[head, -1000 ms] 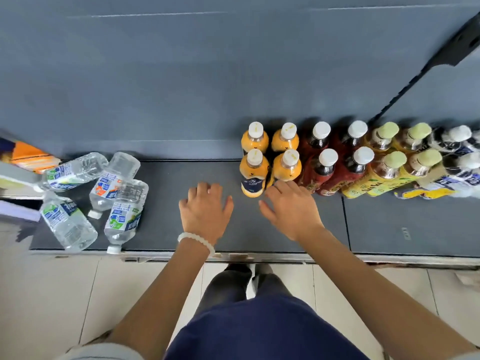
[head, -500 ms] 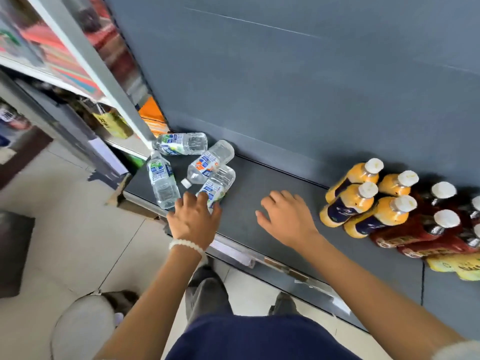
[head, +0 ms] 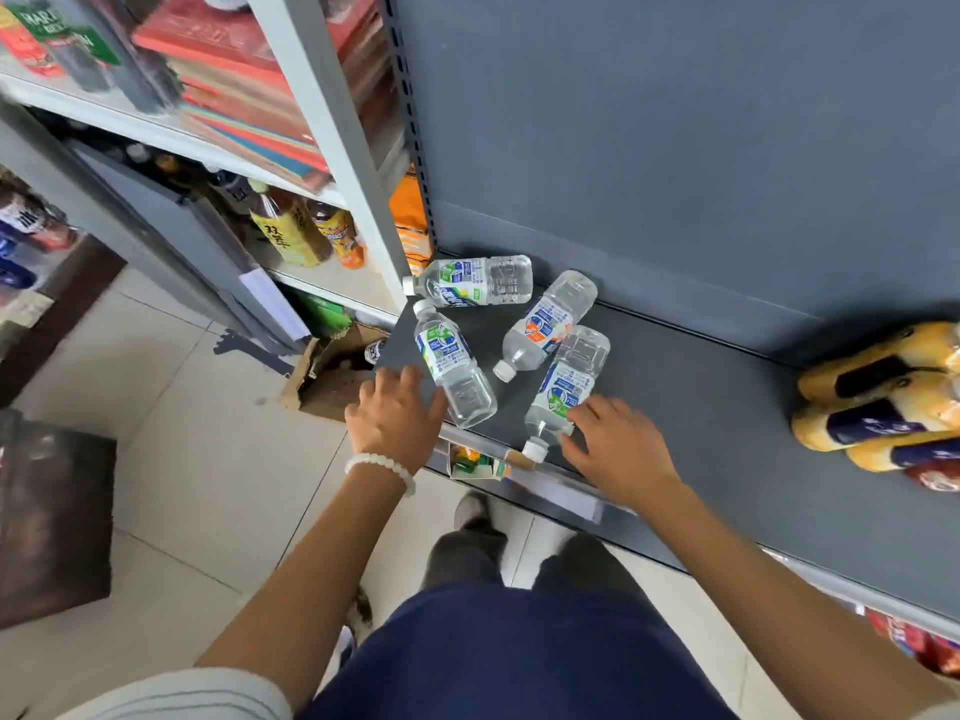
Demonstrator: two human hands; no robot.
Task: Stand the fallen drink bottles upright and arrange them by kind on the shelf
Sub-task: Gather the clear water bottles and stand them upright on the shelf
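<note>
Both our hands had travelled along the shelf (head: 727, 407) since half a second before, away from the orange bottles (head: 878, 407) and up to the four fallen water bottles. Our left hand (head: 397, 418), a white bead bracelet (head: 382, 470) at its wrist, lay spread with straight fingers at the shelf's front edge, touching the base end of the green-label bottle (head: 454, 366). Our right hand (head: 615, 444) was also spread, fingertips against the neck end of the front bottle (head: 566, 387), whose white cap pointed over the shelf's edge. Neither hand gripped anything. Behind those two, the orange-label bottle (head: 545, 324) lay slantwise, and the rear bottle (head: 472, 280) lay along the back panel (head: 675, 148), cap toward the white upright (head: 332, 148). All four lay on their sides, close together. Beyond the upright stood tea bottles (head: 296, 231), with stacked books (head: 244, 85) above. A torn cardboard box (head: 332, 376) sat on the floor just beside the shelf's end.
</note>
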